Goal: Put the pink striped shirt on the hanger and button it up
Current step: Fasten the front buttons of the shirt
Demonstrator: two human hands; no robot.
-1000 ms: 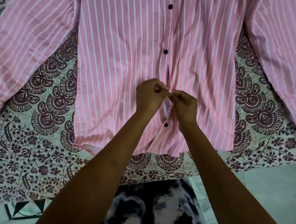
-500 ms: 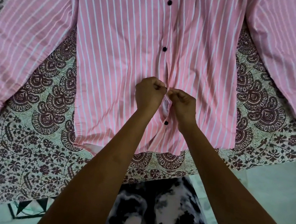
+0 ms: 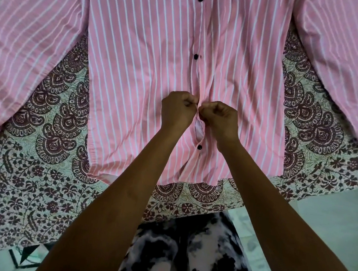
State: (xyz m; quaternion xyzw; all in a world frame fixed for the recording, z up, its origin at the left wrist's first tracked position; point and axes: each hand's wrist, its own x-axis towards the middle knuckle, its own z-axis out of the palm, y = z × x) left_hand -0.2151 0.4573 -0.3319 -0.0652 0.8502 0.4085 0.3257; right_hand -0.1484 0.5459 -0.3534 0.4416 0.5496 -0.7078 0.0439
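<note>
The pink striped shirt (image 3: 137, 64) lies flat on a patterned cloth, front up, sleeves spread to both sides. Dark buttons run down its front placket: two fastened above my hands (image 3: 195, 56) and one below (image 3: 199, 147). My left hand (image 3: 177, 111) pinches the left edge of the placket. Facing it, my right hand (image 3: 218, 119) pinches the right edge, fingertips meeting at the middle. A small gap in the placket shows just below my hands. The button between my fingers is hidden. No hanger is visible.
The patterned maroon and cream cloth (image 3: 48, 126) covers the surface under the shirt, its front edge running across the lower part of the view. Pale floor (image 3: 330, 217) shows at the right. My black and white patterned clothing (image 3: 183, 257) is at the bottom.
Both hands stay pinched at the same spot on the placket, with the fabric pulled slightly closer together. The view has shifted a little.
</note>
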